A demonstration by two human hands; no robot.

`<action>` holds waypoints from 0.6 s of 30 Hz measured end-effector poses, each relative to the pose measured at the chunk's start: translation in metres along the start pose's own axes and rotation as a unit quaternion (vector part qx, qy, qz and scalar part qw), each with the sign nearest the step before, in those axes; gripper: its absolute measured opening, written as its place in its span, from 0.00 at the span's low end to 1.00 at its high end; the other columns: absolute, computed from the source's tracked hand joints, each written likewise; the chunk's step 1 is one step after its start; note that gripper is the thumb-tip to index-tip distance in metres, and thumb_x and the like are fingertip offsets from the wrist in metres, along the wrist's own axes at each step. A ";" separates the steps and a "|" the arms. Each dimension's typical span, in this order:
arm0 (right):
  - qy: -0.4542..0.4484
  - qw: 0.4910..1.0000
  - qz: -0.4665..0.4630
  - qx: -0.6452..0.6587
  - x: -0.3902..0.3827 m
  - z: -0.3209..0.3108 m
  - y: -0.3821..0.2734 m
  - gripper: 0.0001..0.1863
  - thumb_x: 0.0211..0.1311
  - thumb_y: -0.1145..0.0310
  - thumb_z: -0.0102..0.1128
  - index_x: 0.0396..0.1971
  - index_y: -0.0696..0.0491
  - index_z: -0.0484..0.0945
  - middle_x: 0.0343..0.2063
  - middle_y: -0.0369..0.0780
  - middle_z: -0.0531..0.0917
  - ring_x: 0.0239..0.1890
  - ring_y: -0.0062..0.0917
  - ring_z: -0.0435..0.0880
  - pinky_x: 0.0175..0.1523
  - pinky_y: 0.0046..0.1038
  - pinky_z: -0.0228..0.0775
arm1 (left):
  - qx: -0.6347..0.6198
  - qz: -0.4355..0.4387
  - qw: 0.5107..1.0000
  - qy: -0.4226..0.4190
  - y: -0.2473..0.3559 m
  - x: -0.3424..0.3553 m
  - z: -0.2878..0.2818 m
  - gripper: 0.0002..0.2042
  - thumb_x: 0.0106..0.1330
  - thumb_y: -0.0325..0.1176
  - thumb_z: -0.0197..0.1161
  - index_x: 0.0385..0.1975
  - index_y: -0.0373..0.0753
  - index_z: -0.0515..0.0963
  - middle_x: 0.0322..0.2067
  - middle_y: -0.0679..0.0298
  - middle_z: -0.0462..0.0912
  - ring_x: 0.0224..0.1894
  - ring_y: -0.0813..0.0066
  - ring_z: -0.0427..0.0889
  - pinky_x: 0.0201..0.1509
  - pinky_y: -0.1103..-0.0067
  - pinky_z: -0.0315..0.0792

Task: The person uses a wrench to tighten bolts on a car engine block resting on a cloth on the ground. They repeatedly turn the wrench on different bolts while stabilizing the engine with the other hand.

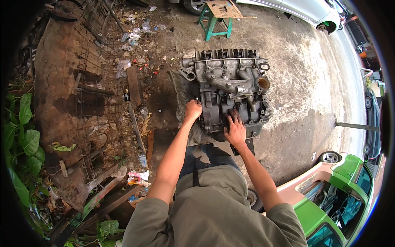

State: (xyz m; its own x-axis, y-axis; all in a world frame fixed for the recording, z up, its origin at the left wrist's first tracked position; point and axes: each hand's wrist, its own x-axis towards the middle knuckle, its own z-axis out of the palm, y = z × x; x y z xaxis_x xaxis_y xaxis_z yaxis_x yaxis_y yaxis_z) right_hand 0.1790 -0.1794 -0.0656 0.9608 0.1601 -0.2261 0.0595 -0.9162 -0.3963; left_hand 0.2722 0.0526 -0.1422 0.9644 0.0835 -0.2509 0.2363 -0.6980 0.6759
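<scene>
In front of me stands an engine block [212, 111], dark below, with a pale metal intake manifold [230, 84] across its upper middle. Along the far edge runs the cylinder head [225, 65]. My left hand [193, 110] is closed at the block's left side; a small pale tip shows above its fingers, but what it grips is hidden. Resting on the dark near part of the block is my right hand [235, 131], fingers stretched out and blackened with grease. A metal bracket with a round hole [188, 74] sticks out at the block's far left.
A dark cloth [183, 92] lies under the block's left side. Beyond it stands a green stool [218, 20] with small parts on top. Litter and a wooden board [133, 86] lie to the left. A green vehicle [312, 210] is at the near right, a silver car [304, 12] far off.
</scene>
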 end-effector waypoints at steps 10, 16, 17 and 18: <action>0.034 0.999 -0.022 -0.015 -0.002 0.001 0.001 0.35 0.55 0.67 0.65 0.67 0.48 0.72 0.71 0.45 0.68 0.77 0.43 0.61 0.76 0.43 0.61 | -0.105 0.117 0.986 0.054 0.004 -0.106 -0.016 0.14 0.79 0.33 0.50 0.47 0.27 0.77 0.43 0.36 0.80 0.47 0.36 0.78 0.52 0.55 0.72; 0.036 0.999 -0.027 -0.008 -0.001 0.004 0.003 0.36 0.55 0.67 0.65 0.67 0.48 0.71 0.71 0.45 0.69 0.77 0.44 0.60 0.77 0.42 0.60 | -0.049 0.211 0.976 0.030 -0.053 -0.167 0.010 0.08 0.74 0.29 0.56 0.44 0.32 0.77 0.43 0.50 0.78 0.46 0.45 0.79 0.50 0.59 0.73; 0.038 0.999 -0.029 -0.009 -0.001 0.004 0.003 0.36 0.55 0.67 0.66 0.67 0.48 0.71 0.71 0.45 0.69 0.77 0.44 0.60 0.77 0.42 0.60 | -0.098 0.176 0.979 0.016 -0.064 -0.168 0.012 0.09 0.75 0.31 0.56 0.45 0.32 0.77 0.43 0.50 0.78 0.46 0.47 0.80 0.50 0.60 0.74; 0.037 0.999 -0.026 -0.010 -0.001 0.004 0.003 0.36 0.55 0.67 0.66 0.67 0.48 0.71 0.70 0.45 0.69 0.77 0.43 0.60 0.77 0.42 0.60 | -0.147 0.141 0.979 0.001 -0.072 -0.168 0.012 0.10 0.77 0.33 0.56 0.45 0.32 0.77 0.44 0.51 0.79 0.45 0.50 0.80 0.50 0.62 0.74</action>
State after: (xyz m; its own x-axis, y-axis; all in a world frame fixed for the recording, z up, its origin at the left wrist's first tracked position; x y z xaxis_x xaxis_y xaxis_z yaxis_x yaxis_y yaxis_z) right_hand 0.1775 -0.1812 -0.0701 0.9735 0.1816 -0.1393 0.1150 -0.9144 -0.3881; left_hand 0.0919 0.0803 -0.1577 0.9964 -0.0816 -0.0248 -0.0155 -0.4591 0.8882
